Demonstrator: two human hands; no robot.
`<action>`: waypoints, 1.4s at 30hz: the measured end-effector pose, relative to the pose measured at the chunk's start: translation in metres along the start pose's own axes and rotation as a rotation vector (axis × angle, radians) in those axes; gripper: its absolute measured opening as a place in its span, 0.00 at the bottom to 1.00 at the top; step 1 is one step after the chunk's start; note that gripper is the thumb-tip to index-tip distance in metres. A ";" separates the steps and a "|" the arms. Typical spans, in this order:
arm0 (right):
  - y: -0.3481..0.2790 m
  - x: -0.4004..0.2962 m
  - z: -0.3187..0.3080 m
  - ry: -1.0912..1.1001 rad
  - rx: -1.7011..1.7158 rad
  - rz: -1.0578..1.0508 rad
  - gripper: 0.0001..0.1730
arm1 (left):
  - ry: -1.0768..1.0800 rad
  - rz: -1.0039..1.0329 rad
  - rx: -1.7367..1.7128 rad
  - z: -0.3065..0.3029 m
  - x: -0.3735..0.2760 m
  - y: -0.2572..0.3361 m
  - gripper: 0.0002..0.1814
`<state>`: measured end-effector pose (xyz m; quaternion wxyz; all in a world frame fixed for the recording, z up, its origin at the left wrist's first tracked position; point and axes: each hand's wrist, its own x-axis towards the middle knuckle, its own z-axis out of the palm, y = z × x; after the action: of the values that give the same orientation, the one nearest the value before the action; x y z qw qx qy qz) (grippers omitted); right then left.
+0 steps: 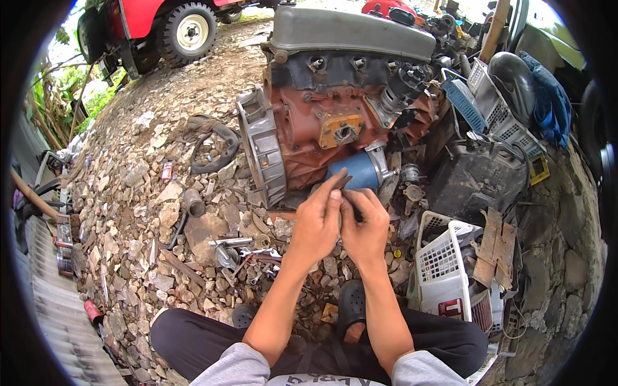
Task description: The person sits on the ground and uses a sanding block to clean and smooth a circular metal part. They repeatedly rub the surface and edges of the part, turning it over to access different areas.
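My left hand [316, 222] and my right hand [364, 224] meet in front of the engine, fingertips together around a small dark piece [344, 182] that is mostly hidden by the fingers. What it is I cannot tell. Just beyond the fingertips is a blue cylindrical filter [356, 171] under a metal bracket on the engine's side. The reddish-brown engine block [301, 113] carries a grey valve cover [347, 31], a black distributor [405, 84], an orange-painted plate [340, 130] with an opening, and a bare metal bell housing [263, 147] at its left end.
Wrenches [260, 252] and a metal pipe piece [194, 202] lie on the rubble at left. White plastic baskets [442, 263] of parts and a black tank-like container [478, 178] stand at right. A rubber hose [227, 149] lies beside the engine; a red vehicle [145, 17] is parked behind.
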<state>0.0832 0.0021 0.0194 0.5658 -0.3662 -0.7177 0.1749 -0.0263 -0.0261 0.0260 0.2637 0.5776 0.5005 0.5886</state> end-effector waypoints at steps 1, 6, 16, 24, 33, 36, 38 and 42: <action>0.006 -0.001 0.004 -0.008 -0.033 -0.090 0.08 | -0.018 -0.094 -0.073 -0.004 0.001 0.000 0.21; 0.016 -0.005 0.020 0.018 0.048 -0.152 0.07 | 0.062 -0.130 -0.293 -0.002 0.002 -0.026 0.20; 0.013 0.001 0.010 0.000 0.813 0.900 0.12 | 0.094 0.039 -0.062 0.014 -0.002 -0.034 0.20; 0.029 -0.007 0.025 -0.006 0.092 -0.044 0.12 | 0.051 -0.131 -0.233 0.001 0.009 -0.031 0.21; 0.021 -0.001 0.011 -0.072 0.601 0.784 0.07 | 0.121 -0.033 -0.271 0.020 0.000 -0.041 0.19; 0.020 0.004 0.005 -0.014 0.893 0.948 0.09 | 0.127 0.031 -0.155 0.021 0.003 -0.045 0.20; 0.015 0.006 0.002 -0.045 0.775 0.923 0.10 | 0.144 0.027 -0.136 0.021 0.005 -0.044 0.21; 0.011 0.008 -0.003 -0.129 0.580 0.820 0.12 | 0.161 -0.158 -0.272 0.015 0.006 -0.033 0.23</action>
<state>0.0887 0.0151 0.0179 0.4835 -0.4343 -0.4703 0.5970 -0.0219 -0.0049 -0.0037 0.3441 0.4465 0.4797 0.6724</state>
